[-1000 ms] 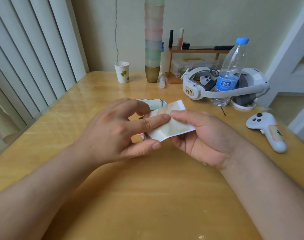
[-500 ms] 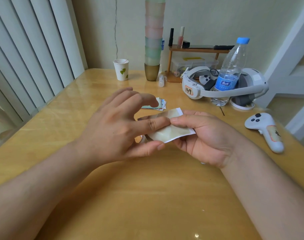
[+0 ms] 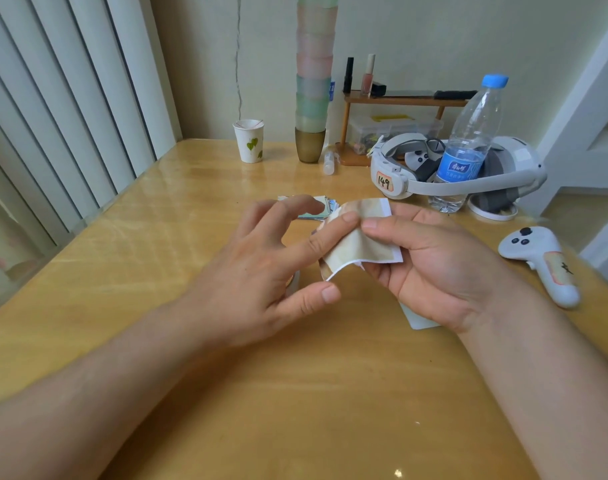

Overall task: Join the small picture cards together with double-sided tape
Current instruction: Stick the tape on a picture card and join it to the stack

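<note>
Head view shows the pale, white-bordered picture card (image 3: 365, 240) held above the glossy yellow wooden table (image 3: 157, 237), pinched by the right hand (image 3: 444, 268), thumb on top, fingers beneath. Its long axis runs from far-right down to near-left, and the loose near-left corner curls toward the left hand (image 3: 261, 271), which is nearer that end; its forefinger presses the card face, other fingers spread and gripping nothing. A small stack of coloured cards (image 3: 321, 209) lies just beyond (partly hidden by fingers).

The left hand (image 3: 261, 268) hides much of the card stack (image 3: 321, 208); card pictures unreadable.
</note>
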`<state>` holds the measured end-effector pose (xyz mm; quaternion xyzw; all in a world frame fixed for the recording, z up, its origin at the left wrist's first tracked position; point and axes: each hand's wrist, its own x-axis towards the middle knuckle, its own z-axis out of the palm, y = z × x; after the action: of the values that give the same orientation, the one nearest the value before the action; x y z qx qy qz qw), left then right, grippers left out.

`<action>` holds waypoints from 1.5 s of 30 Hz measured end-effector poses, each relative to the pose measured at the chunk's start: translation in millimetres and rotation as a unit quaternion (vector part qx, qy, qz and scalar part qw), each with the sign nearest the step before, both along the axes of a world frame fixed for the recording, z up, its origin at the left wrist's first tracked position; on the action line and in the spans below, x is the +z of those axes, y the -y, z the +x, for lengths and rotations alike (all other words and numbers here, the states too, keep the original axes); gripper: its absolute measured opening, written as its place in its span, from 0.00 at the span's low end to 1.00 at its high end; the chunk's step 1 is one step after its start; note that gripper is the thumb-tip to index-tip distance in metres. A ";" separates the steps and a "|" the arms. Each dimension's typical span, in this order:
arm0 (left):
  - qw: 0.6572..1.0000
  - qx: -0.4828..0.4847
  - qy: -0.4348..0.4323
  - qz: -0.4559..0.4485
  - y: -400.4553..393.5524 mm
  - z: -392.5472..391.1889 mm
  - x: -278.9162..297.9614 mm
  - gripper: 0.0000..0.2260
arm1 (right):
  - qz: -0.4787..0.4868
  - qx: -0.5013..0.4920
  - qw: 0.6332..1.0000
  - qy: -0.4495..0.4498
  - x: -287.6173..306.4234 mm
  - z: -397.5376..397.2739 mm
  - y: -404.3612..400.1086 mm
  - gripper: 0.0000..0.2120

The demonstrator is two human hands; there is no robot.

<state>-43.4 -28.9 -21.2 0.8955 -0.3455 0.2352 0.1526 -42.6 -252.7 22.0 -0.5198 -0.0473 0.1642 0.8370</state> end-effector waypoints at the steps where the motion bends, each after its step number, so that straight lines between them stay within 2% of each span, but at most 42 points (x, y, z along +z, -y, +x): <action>1: 1.000 -0.001 0.002 0.008 0.4 -0.1 -0.4 0.32 | 0.003 0.000 1.000 0.003 0.4 -0.5 -0.2 0.25; 5: 0.999 0.014 0.032 0.035 3.2 0.0 -1.6 0.34 | 0.011 0.006 1.000 0.019 3.3 -4.0 -0.8 0.23; 9: 0.999 0.013 0.032 0.024 6.5 -3.3 -2.4 0.36 | 0.022 0.011 0.999 0.034 5.6 -6.5 -1.2 0.20; 13: 0.999 -0.036 0.001 -0.015 10.9 -8.7 -5.3 0.38 | 0.032 0.012 0.999 0.038 5.4 -7.3 -2.5 0.19; 16: 0.993 -0.083 -0.059 -0.060 17.4 -15.3 -8.7 0.39 | 0.041 0.010 0.999 0.033 5.6 -7.7 -3.0 0.18; 23: 0.979 -0.110 -0.114 -0.130 27.2 -26.0 -8.2 0.41 | 0.089 0.019 0.996 0.004 4.3 -9.0 -8.1 0.18; 27: 0.976 -0.104 -0.112 -0.154 28.9 -27.7 -7.6 0.40 | 0.170 0.040 0.984 -0.046 -1.9 -12.2 -19.7 0.13; 33: 0.962 -0.093 -0.138 -0.217 31.7 -24.6 -12.8 0.39 | 0.204 0.037 0.974 -0.090 -10.8 -11.5 -28.8 0.19; 37: 0.909 -0.113 -0.248 -0.315 32.7 -17.8 -14.4 0.38 | 0.178 0.018 0.980 -0.088 -15.0 -9.5 -29.7 0.22; 38: 0.884 -0.099 -0.284 -0.358 32.2 -14.4 -10.9 0.39 | 0.170 0.016 0.982 -0.081 -15.6 -9.0 -29.7 0.23; 40: 0.809 -0.075 -0.359 -0.459 29.0 -6.1 -5.6 0.41 | 0.143 0.011 0.988 -0.052 -15.7 -7.9 -28.0 0.21; 42: 0.765 -0.104 -0.401 -0.493 27.7 -8.8 -0.7 0.37 | 0.081 -0.003 0.997 -0.008 -14.7 -5.5 -22.7 0.17; 45: 0.678 -0.097 -0.436 -0.584 27.1 -15.4 2.9 0.39 | -0.003 -0.028 0.999 0.047 -12.5 -3.1 -13.4 0.17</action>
<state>-58.8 -56.0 -18.3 0.5876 -0.1170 -0.0439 0.7995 -45.8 -239.3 9.5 -0.5303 -0.0715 0.1165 0.8367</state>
